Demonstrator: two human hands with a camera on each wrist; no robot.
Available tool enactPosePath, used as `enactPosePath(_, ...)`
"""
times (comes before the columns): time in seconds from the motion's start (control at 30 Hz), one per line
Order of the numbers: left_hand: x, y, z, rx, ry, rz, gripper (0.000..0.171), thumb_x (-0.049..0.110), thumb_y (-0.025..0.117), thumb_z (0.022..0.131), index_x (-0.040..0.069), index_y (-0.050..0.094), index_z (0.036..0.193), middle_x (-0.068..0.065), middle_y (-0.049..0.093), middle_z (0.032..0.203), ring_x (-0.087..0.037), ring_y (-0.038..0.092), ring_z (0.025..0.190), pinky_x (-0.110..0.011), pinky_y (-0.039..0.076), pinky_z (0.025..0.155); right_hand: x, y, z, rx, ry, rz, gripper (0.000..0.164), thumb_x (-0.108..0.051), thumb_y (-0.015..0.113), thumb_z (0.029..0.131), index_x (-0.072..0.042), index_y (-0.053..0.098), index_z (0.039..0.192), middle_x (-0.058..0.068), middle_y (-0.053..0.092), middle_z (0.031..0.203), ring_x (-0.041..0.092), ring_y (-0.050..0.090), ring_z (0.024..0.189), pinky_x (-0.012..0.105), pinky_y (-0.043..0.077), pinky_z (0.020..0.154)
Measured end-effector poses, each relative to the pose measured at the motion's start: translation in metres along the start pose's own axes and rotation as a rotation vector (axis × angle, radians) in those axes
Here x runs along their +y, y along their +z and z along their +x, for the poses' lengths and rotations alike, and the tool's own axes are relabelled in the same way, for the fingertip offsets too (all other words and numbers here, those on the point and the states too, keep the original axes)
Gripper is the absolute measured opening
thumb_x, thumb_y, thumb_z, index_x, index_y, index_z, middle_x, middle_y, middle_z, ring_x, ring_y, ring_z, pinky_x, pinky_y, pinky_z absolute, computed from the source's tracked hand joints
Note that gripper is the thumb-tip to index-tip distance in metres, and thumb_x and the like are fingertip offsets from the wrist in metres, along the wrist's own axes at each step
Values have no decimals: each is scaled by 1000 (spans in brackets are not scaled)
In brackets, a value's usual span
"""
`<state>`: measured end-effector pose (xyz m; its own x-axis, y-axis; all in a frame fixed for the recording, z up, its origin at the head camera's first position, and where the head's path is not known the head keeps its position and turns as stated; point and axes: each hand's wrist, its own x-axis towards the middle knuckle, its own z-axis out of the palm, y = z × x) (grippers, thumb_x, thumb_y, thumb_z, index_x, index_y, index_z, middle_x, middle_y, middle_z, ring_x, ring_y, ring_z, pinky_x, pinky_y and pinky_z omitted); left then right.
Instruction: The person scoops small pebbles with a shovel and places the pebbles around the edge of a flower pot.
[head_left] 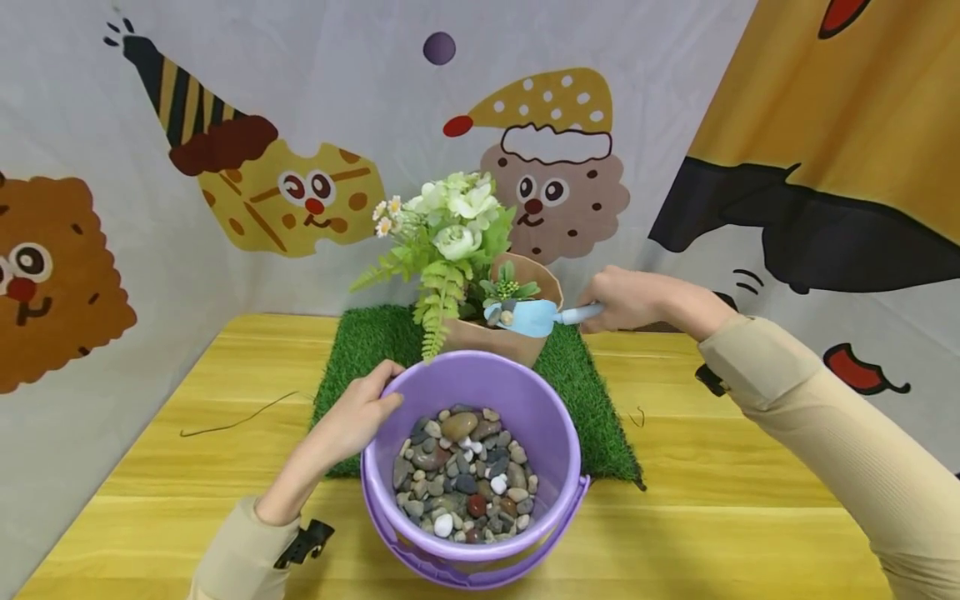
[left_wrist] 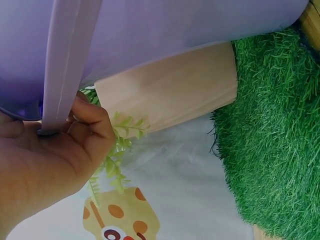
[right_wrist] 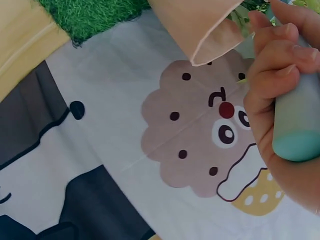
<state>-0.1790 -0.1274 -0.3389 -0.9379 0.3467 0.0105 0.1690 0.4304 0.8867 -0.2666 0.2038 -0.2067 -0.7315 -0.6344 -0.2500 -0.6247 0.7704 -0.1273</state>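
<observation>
My left hand grips the rim of a purple bucket at its left side; in the left wrist view its fingers curl round the edge beside the bucket handle. Pebbles of mixed colours cover the bucket's bottom. My right hand holds a light blue toy shovel by its handle, which shows pale with a teal end in the right wrist view. Several pebbles lie on the blade, above the brown planter. White and green artificial flowers rise from the planter.
A green artificial grass mat lies under the planter on the wooden table. Thin dark wires lie on the tabletop to the left and right. Behind hangs a pale cloth printed with cartoon food.
</observation>
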Motion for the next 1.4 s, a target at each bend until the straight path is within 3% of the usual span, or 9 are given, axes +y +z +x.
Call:
enactPosePath(0.13, -1, 1, 0, -1, 0, -2, 24, 9, 41, 91, 0, 46, 112, -25, 59, 107, -26, 67, 77, -27, 58, 59, -8, -9, 9, -97, 72, 8, 11, -14, 61, 80, -13, 63, 69, -2, 54, 55, 7, 43, 45, 21, 40, 46)
enactPosePath(0.33, -2, 0, 0, 6, 0, 8, 24, 9, 41, 91, 1, 46, 113, -26, 59, 107, -26, 67, 77, -27, 58, 58, -27, -26, 17, -216, 142, -38, 12, -12, 59, 78, -11, 62, 66, -3, 48, 52, 8, 37, 42, 18, 34, 41)
enactPosePath(0.5, -2, 0, 1, 12, 2, 26, 24, 9, 42, 90, 1, 47, 113, -26, 59, 107, -26, 67, 77, -27, 58, 59, -41, -39, 24, -284, 243, -74, 9, -13, 59, 78, -9, 64, 73, -2, 48, 52, 8, 36, 41, 17, 32, 38)
enactPosePath(1.1, -4, 0, 1, 18, 9, 33, 23, 9, 42, 91, 1, 48, 111, -23, 60, 103, -25, 67, 77, -27, 58, 60, -75, -57, 40, -356, 429, -270, 16, -6, 56, 70, -16, 48, 61, -3, 46, 49, 8, 34, 41, 18, 30, 41)
enactPosePath(1.4, -4, 0, 2, 7, 11, 19, 23, 9, 41, 91, 1, 47, 112, -25, 59, 106, -27, 67, 80, -28, 58, 61, -71, -56, 34, -341, 405, -227, 10, -6, 53, 71, -12, 55, 63, -3, 47, 50, 8, 34, 42, 17, 29, 39)
